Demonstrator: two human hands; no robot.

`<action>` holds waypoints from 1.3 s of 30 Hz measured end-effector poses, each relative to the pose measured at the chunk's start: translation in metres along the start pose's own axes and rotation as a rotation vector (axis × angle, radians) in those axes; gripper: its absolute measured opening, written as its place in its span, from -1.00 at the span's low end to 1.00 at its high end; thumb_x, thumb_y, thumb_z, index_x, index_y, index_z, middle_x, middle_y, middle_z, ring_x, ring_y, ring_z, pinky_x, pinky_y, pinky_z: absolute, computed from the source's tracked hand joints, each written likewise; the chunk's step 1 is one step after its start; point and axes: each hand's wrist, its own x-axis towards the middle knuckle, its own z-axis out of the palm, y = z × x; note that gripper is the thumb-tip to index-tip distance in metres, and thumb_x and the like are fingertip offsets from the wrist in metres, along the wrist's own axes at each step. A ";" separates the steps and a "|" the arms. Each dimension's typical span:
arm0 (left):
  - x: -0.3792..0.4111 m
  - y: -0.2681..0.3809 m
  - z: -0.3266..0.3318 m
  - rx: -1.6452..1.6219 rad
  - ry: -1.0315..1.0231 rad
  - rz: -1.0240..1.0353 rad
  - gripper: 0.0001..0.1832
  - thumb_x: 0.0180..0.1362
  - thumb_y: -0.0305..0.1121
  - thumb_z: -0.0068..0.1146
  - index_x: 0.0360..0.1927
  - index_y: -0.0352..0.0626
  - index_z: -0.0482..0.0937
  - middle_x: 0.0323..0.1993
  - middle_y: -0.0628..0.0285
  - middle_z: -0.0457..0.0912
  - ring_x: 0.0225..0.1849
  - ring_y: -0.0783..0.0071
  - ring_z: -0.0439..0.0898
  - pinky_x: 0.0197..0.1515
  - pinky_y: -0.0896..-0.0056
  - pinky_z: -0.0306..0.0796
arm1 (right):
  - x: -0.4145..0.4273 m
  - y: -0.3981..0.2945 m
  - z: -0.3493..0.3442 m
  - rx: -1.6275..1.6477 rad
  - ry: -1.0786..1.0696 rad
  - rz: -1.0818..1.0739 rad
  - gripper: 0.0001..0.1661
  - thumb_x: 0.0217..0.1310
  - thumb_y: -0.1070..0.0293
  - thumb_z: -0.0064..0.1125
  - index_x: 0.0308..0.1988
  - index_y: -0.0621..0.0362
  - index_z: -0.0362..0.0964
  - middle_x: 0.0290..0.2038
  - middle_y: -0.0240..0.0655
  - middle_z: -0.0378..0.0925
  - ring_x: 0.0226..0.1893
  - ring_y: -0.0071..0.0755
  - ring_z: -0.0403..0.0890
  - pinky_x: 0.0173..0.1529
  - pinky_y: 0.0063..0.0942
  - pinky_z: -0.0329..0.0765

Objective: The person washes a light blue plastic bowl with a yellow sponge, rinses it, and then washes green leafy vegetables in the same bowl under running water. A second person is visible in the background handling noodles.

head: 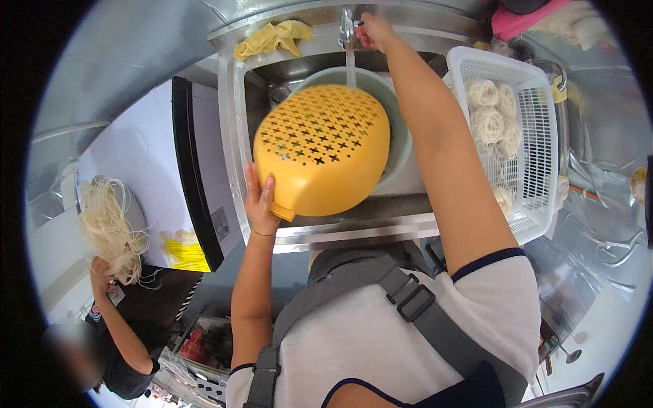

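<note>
My left hand (261,201) grips the near-left rim of a yellow plastic colander (319,148), by its small handle tab. The colander is tilted, its perforated underside facing up, over a pale grey-green basin (400,137) in the stainless steel sink (403,204). Bits of green show through the cross-shaped holes. Water (351,66) runs from the faucet (348,30) down to the colander's far edge. At the faucet, my right hand (375,33) has its fingers curled around the lever, which is mostly hidden. What lies under the colander cannot be seen.
A yellow cloth (275,40) lies on the sink's back ledge. To the right stands a white plastic basket (535,148) with several noodle nests (487,122). At left, beside a white box-like appliance (148,153), another person's hand (102,278) holds long noodles (109,224).
</note>
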 end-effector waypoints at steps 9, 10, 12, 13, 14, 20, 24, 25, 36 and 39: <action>0.006 0.015 -0.037 0.196 0.205 0.213 -0.36 0.19 -0.28 -0.04 0.29 -0.13 -0.01 0.29 -0.05 0.03 0.22 0.09 0.24 0.20 0.18 0.21 | 0.029 0.011 0.002 -0.162 0.031 -0.112 -0.55 0.20 0.12 -0.25 -0.43 0.26 0.42 -0.54 -0.25 0.52 -0.58 -0.41 0.50 -0.50 -0.39 0.46; 0.015 0.040 -0.036 0.094 0.209 0.010 -0.29 0.14 -0.24 0.04 0.27 -0.26 0.00 0.29 -0.01 0.05 0.21 0.10 0.25 0.24 0.13 0.15 | 0.036 0.015 0.003 -0.100 0.023 -0.131 -0.56 0.19 0.13 -0.24 -0.43 0.26 0.42 -0.54 -0.24 0.52 -0.58 -0.40 0.51 -0.51 -0.39 0.44; -0.008 0.009 -0.028 0.135 0.302 -0.138 -0.27 0.08 -0.30 0.08 0.26 -0.28 0.01 0.25 -0.05 0.10 0.17 0.11 0.29 0.19 0.14 0.22 | 0.048 0.023 -0.002 0.023 -0.038 -0.136 -0.57 0.19 0.14 -0.21 -0.48 0.26 0.41 -0.58 -0.25 0.48 -0.63 -0.38 0.47 -0.57 -0.41 0.39; -0.011 0.005 -0.026 0.289 0.283 -0.191 -0.27 0.08 -0.38 0.07 0.27 -0.26 -0.02 0.23 -0.03 0.13 0.13 0.13 0.33 0.13 0.14 0.30 | 0.053 0.027 -0.008 0.084 -0.090 -0.121 -0.56 0.20 0.13 -0.19 -0.52 0.26 0.40 -0.63 -0.27 0.44 -0.68 -0.38 0.43 -0.61 -0.43 0.36; -0.014 0.004 -0.019 0.068 0.376 -0.288 -0.34 0.08 -0.44 0.02 0.24 -0.27 0.03 0.19 -0.04 0.18 0.09 0.11 0.36 0.04 0.10 0.38 | 0.056 0.032 -0.015 0.145 -0.142 -0.109 -0.55 0.21 0.13 -0.17 -0.56 0.25 0.38 -0.68 -0.29 0.40 -0.72 -0.39 0.39 -0.65 -0.45 0.33; -0.016 0.028 0.002 -0.492 0.630 -0.781 -0.56 0.07 -0.60 -0.17 0.09 -0.28 0.22 -0.01 0.00 0.39 -0.11 0.09 0.51 -0.20 0.07 0.54 | 0.034 0.027 0.004 0.136 -0.003 -0.162 -0.47 0.26 0.11 -0.31 -0.62 0.23 0.34 -0.73 -0.25 0.35 -0.78 -0.35 0.33 -0.69 -0.40 0.31; -0.010 0.048 0.007 -0.565 0.671 -0.854 -0.56 0.06 -0.63 -0.19 0.07 -0.21 0.21 -0.03 0.07 0.40 -0.13 0.23 0.52 -0.32 0.21 0.57 | 0.026 0.026 0.005 0.176 -0.043 -0.160 -0.46 0.26 0.09 -0.31 -0.61 0.23 0.34 -0.73 -0.26 0.35 -0.78 -0.34 0.34 -0.68 -0.39 0.32; -0.009 0.050 0.007 -0.568 0.663 -0.874 -0.56 0.07 -0.64 -0.19 0.08 -0.20 0.21 -0.03 0.07 0.40 -0.13 0.23 0.52 -0.32 0.21 0.57 | 0.029 0.028 0.002 0.150 -0.028 -0.171 -0.47 0.26 0.10 -0.30 -0.61 0.22 0.34 -0.73 -0.27 0.35 -0.78 -0.35 0.34 -0.68 -0.38 0.32; -0.014 0.064 0.004 -0.834 0.469 -1.044 -0.58 0.09 -0.59 -0.21 0.07 -0.20 0.19 -0.09 0.08 0.44 -0.16 0.19 0.55 -0.21 0.17 0.54 | -0.095 0.068 0.033 0.549 0.549 -0.529 -0.66 0.18 0.26 -0.19 -0.50 0.26 0.37 -0.62 -0.26 0.43 -0.58 -0.40 0.44 -0.47 -0.42 0.34; -0.013 0.062 0.011 -0.895 0.363 -1.099 -0.57 0.06 -0.58 -0.22 0.07 -0.22 0.19 -0.08 0.05 0.44 -0.15 0.12 0.55 -0.19 0.12 0.53 | -0.212 0.088 0.075 0.077 0.231 -0.533 -0.79 0.10 0.32 -0.03 -0.40 0.25 0.42 -0.51 -0.24 0.49 -0.43 -0.29 0.52 -0.28 -0.37 0.43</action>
